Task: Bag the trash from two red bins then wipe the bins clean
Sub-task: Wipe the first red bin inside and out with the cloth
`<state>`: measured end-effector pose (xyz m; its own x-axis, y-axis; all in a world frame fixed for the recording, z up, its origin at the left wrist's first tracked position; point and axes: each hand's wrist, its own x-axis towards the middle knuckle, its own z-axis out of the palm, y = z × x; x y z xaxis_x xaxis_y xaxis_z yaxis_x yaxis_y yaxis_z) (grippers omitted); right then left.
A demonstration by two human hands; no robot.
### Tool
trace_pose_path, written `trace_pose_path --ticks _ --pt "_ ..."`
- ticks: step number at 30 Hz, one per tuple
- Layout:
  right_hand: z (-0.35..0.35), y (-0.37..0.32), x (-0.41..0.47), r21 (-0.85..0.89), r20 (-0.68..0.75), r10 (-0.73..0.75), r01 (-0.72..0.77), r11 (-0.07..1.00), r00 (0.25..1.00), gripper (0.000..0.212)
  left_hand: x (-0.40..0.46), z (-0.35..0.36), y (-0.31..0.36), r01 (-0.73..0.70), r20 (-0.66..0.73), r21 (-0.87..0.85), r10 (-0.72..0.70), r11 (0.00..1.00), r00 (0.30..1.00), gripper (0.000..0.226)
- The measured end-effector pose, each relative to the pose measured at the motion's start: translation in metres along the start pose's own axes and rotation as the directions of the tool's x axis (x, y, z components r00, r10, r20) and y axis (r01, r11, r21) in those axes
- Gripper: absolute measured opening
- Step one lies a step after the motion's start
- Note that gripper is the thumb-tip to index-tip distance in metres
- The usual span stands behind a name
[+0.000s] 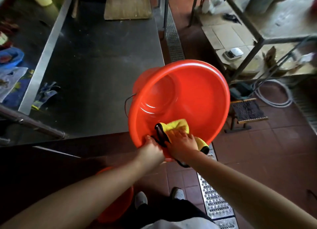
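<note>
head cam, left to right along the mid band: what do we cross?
Blue gloves on the steel table → tilted red bin with yellow cloth inside → small woven stool → coiled hose.

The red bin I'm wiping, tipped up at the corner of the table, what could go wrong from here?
1. The red bin is tilted toward you, and only the left hand grips its near rim; pressure from wiping could make it slip or swing off the steel table.
2. The right hand presses the yellow cloth low on the inner wall, so the deep bottom may get missed.
3. The second red bin sits by your feet, a possible trip hazard.
</note>
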<state>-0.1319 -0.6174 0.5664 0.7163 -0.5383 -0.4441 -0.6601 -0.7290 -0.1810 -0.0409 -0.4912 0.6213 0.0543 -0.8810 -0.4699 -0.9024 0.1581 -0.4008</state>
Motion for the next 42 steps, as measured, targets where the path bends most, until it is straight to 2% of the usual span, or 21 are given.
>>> trace_pose_path --ticks 3,5,8,12,14,15,17,19,23,28,30,32,36,40,42 --pt "-0.003 0.002 -0.024 0.003 0.025 -0.038 0.037 0.999 0.999 0.071 0.002 0.001 -0.002 -0.022 0.003 -0.043 0.022 0.999 1.000 0.040" --pt "-0.007 0.005 -0.033 0.005 0.046 -0.085 0.085 0.996 0.995 0.080 0.000 0.000 -0.005 -0.057 -0.019 -0.077 0.056 0.995 0.998 0.034" --pt "-0.012 0.007 -0.033 -0.023 0.012 -0.093 0.094 0.995 0.996 0.069 -0.002 0.000 -0.007 -0.074 -0.038 -0.080 0.071 0.994 0.997 0.029" --pt "-0.015 0.003 -0.014 -0.053 0.030 -0.027 0.028 0.998 0.999 0.060 -0.003 -0.005 -0.009 -0.091 0.050 -0.071 0.095 0.993 0.994 0.032" --pt "-0.017 0.003 0.002 -0.060 0.031 -0.018 0.020 0.998 0.999 0.058 -0.006 -0.007 -0.010 -0.073 0.063 -0.012 0.074 0.997 0.995 0.036" --pt "-0.016 0.003 0.011 -0.067 0.023 -0.011 0.013 0.998 1.000 0.057 -0.010 -0.009 -0.011 -0.032 0.057 0.014 0.031 0.999 0.998 0.040" --pt "-0.013 0.004 0.032 -0.078 0.013 0.008 -0.007 0.997 1.000 0.055 -0.011 -0.004 -0.008 0.010 -0.085 0.041 -0.007 0.999 0.996 0.043" --pt "-0.008 0.006 0.057 -0.063 0.008 0.017 -0.017 0.998 1.000 0.054 -0.009 -0.001 -0.004 0.011 -0.101 0.069 -0.004 0.998 0.995 0.032" --pt "0.001 0.010 0.117 -0.027 -0.020 0.010 -0.011 1.000 1.000 0.051 0.002 0.005 0.005 0.027 -0.034 0.071 -0.025 0.997 0.999 0.035" --pt "0.012 0.006 0.154 0.013 0.039 0.024 -0.025 1.000 0.999 0.050 0.007 0.011 0.008 0.091 0.039 -0.011 -0.090 0.996 0.995 0.039" --pt "0.015 0.006 0.137 -0.021 0.056 -0.006 0.007 1.000 0.998 0.051 0.004 0.011 0.008 0.064 0.065 -0.024 -0.063 0.998 0.996 0.048" --pt "0.016 0.010 0.107 -0.041 0.053 -0.044 0.046 0.998 0.998 0.053 0.004 0.006 0.007 0.028 0.111 -0.051 -0.023 0.998 0.994 0.041" --pt "0.006 0.022 0.028 -0.017 0.075 -0.126 0.128 0.992 0.989 0.066 0.006 0.000 0.011 -0.110 0.015 0.128 0.109 0.986 0.994 0.038" --pt "0.003 0.036 -0.020 -0.042 0.106 -0.132 0.137 0.990 0.986 0.057 0.010 -0.006 0.002 -0.137 0.028 0.102 0.135 0.985 0.990 0.036" --pt "-0.001 0.037 -0.026 0.048 0.083 -0.095 0.092 0.995 0.992 0.050 0.009 -0.010 -0.003 -0.149 0.004 0.082 0.149 0.985 0.989 0.033"
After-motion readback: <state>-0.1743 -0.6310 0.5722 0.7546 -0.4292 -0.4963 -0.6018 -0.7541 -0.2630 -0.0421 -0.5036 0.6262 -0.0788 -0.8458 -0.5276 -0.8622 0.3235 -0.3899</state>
